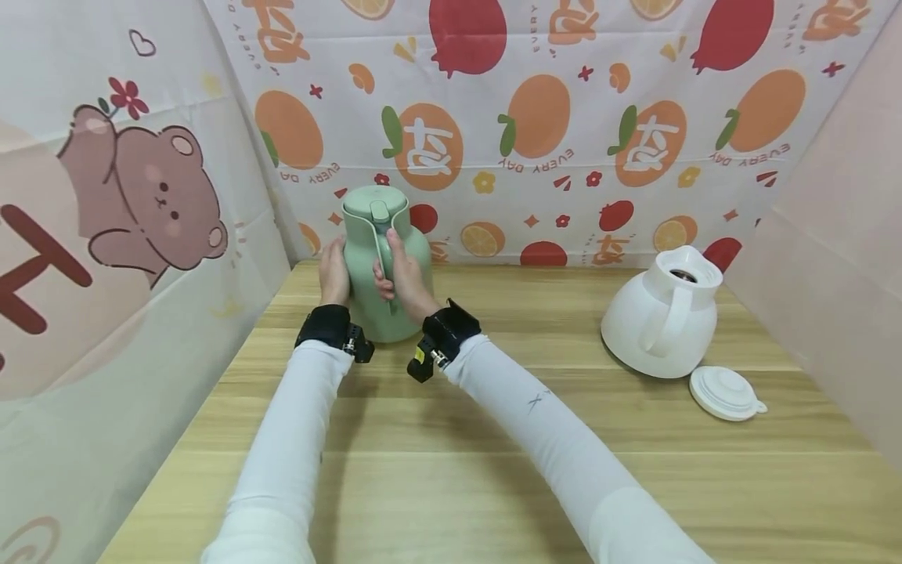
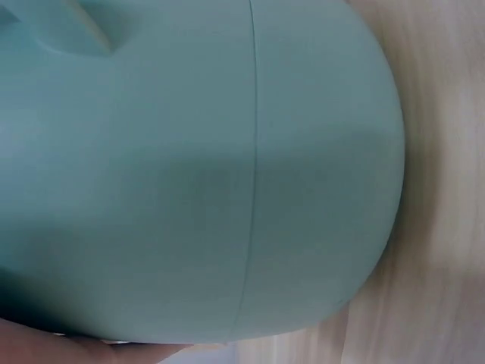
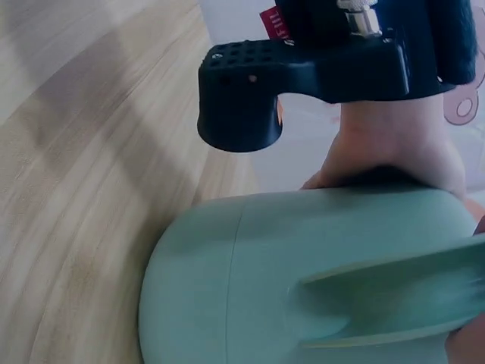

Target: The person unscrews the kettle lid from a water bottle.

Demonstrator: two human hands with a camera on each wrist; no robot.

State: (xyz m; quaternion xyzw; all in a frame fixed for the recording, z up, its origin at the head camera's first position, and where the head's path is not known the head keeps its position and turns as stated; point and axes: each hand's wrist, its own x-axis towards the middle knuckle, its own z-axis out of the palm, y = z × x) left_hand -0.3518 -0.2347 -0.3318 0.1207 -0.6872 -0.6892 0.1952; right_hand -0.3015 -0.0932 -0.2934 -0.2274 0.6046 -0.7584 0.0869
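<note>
Both hands are on the green jug (image 1: pixel 384 266), which stands upright at the far left of the tabletop (image 1: pixel 451 439), close to the fruit-print backdrop (image 1: pixel 535 117). The left hand (image 1: pixel 333 274) lies against the jug's left side, fingers fairly straight, apparently pressing to steady it. The right hand (image 1: pixel 402 274) has its grip narrow, fingers curled round the handle (image 1: pixel 381 251) that faces the person. The green lid (image 1: pixel 375 205) sits on top and looks closed. As a judgement, the step in hand is securing the jug with both hands — a firm hold is set, but the base looks to be resting on the wood. Any next move would call for the handle grip to bear the weight while the flat hand keeps the rounded body from swinging or turning. Well apart, at the far right, stands a white jug (image 1: pixel 662 321) with its mouth open, and its white lid (image 1: pixel 726 392) lies just beside it, nearer the person. The left wrist view is filled by the jug's green wall (image 2: pixel 197 174), with only a sliver of skin at the bottom edge, so the fingers cannot be read there; the right wrist view cuts off the fingers — mostly wrist and camera mount show.
</note>
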